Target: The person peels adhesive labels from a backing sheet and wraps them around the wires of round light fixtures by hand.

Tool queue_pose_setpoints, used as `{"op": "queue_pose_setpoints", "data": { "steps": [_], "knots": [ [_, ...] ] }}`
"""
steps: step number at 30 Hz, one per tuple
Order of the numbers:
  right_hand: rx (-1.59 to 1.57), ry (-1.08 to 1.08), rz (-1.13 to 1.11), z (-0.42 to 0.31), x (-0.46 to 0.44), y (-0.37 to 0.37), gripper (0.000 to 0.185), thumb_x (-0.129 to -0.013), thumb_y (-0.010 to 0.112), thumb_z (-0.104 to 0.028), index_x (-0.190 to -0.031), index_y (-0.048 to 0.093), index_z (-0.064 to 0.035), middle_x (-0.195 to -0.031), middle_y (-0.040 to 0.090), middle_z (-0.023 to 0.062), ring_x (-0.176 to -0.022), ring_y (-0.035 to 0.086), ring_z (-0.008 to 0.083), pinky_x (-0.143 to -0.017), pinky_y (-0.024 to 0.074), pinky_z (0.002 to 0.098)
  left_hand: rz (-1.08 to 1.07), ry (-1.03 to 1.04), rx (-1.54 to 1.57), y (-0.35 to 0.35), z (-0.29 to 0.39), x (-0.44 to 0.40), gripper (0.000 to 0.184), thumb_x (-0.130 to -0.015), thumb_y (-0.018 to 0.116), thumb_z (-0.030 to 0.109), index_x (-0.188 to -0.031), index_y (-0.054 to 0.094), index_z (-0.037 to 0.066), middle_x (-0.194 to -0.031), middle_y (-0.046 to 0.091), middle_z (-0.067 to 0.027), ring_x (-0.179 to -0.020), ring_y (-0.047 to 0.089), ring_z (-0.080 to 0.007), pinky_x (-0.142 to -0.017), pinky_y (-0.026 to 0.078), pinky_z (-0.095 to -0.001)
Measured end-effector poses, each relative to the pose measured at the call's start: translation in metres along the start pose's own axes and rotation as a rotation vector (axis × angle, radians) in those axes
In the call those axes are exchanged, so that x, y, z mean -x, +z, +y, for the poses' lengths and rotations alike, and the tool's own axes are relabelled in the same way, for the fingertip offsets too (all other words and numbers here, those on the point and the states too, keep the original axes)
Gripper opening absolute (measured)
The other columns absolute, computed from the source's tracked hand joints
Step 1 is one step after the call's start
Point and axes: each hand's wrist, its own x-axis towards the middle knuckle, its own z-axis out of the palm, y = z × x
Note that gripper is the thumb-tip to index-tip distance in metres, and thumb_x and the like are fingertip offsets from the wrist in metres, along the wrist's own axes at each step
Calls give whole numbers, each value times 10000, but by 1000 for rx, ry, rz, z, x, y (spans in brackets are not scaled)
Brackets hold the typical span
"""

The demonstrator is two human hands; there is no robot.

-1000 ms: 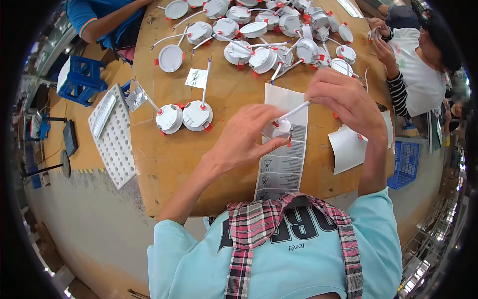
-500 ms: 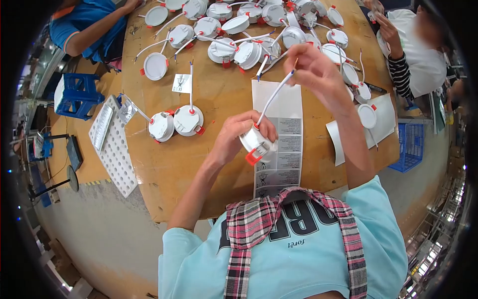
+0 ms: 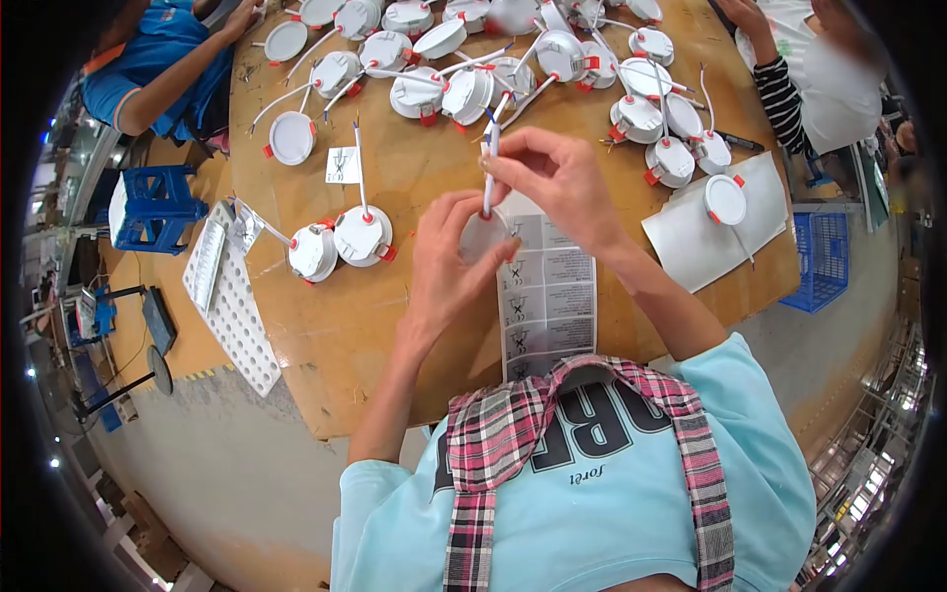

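My left hand [image 3: 446, 252] is closed round a round white downlight [image 3: 480, 240], whose body it partly hides. The downlight's white cable [image 3: 489, 187] stands up from it, and my right hand [image 3: 557, 183] pinches this cable between thumb and fingers near its blue-tipped end. Under my hands lies a strip of printed labels [image 3: 548, 306], its far part covered by my right hand. To the left, two more downlights [image 3: 314, 253] with red clips stand side by side, cables up. A single label [image 3: 342, 165] lies behind them.
Many downlights [image 3: 416, 94] with loose cables crowd the far side of the wooden table [image 3: 335, 355]. On the right, one downlight [image 3: 725, 200] rests on a white sheet [image 3: 681, 247]. A perforated white tray [image 3: 237, 326] juts past the left edge. Co-workers [image 3: 163, 69] sit at both far corners.
My right hand has come down and left, from the wire tips to a pinch on the cable. My left hand has turned the downlight upright, moving it slightly left and away from me.
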Motion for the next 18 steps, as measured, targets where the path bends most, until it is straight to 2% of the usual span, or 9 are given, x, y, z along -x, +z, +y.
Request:
{"op": "queue_pose_setpoints", "data": {
  "steps": [3,4,6,10,12,13,15,16,18],
  "knots": [
    [33,-112,8,14,-11,0,174,-926,597,-80,-1021,618,65,-829,672,90,-739,656,111,-696,529,252,135,44,-169,-5,-21,-12,331,-784,729,127,-1078,607,37,-1100,602,-100,-1074,540,-299,-927,409,-417],
    [72,-170,36,17,-12,-1,182,-930,587,-77,-1049,611,59,-860,672,96,-755,658,119,-705,530,257,120,56,-221,-11,-29,-18,322,-813,701,95,-1108,592,26,-1133,588,-130,-1072,542,-304,-935,407,-422],
    [222,-271,68,17,-12,-7,225,-938,557,-66,-1137,583,35,-950,662,113,-812,666,151,-746,530,271,233,33,-237,-11,-28,-23,359,-821,696,88,-1149,569,17,-1142,575,-150,-1056,547,-316,-939,408,-421],
    [244,-218,178,10,10,-16,210,-925,569,-56,-1116,598,26,-910,657,103,-841,661,163,-765,528,281,442,98,-302,-10,-9,-10,435,-849,675,72,-1247,523,-15,-1204,556,-180,-1060,576,-278,-890,462,-388],
    [270,-228,210,11,21,-16,194,-912,583,-48,-1091,611,22,-890,650,102,-840,657,178,-757,525,296,404,64,-229,-3,-2,15,455,-856,670,65,-1275,507,-8,-1173,571,-178,-1055,582,-253,-871,474,-378],
    [341,-228,153,14,24,-17,185,-902,588,-40,-1076,619,16,-888,649,105,-832,655,190,-750,521,304,387,47,-195,0,1,25,466,-859,667,62,-1289,499,-4,-1157,579,-177,-1053,585,-240,-861,480,-373],
    [479,-235,38,24,28,-15,171,-883,598,-24,-1047,634,6,-884,646,111,-816,652,215,-735,514,320,224,-153,-22,11,12,33,460,-864,669,64,-1284,498,-11,-1103,607,-173,-983,612,-214,-799,500,-349],
    [493,-222,44,32,30,-11,152,-855,609,-8,-1002,647,-9,-913,631,118,-838,628,263,-744,496,345,147,-251,65,16,16,34,457,-866,670,65,-1282,498,-15,-1077,621,-171,-948,626,-201,-768,510,-337],
    [620,-282,52,45,34,-10,154,-841,613,-1,-991,647,-15,-939,619,113,-881,605,274,-765,491,355,108,-345,99,25,13,32,445,-867,675,72,-1267,507,-25,-1017,644,-160,-847,639,-190,-704,514,-317]
  ]
}}
